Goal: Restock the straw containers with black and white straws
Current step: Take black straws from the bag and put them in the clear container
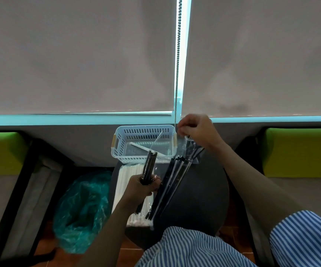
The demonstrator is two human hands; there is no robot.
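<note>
Beneath grey roller blinds (78, 54), a dark round table (200, 189) bears a slotted white plastic basket (121, 151). Left hand (142, 186) grips a bundle of black straws (149, 166); right hand (196, 130) pinches a clear plastic wrapper (191, 151) of black straws.

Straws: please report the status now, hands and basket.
Left hand grips black straws. Right hand pinches clear wrapper. Basket holds one white straw. Nothing blocks it.

- Single head-worn wide-angle view, looking forward and down, close over the small round table (204, 189)
- Facing drawn window blinds (78, 54); edges bowed
</note>
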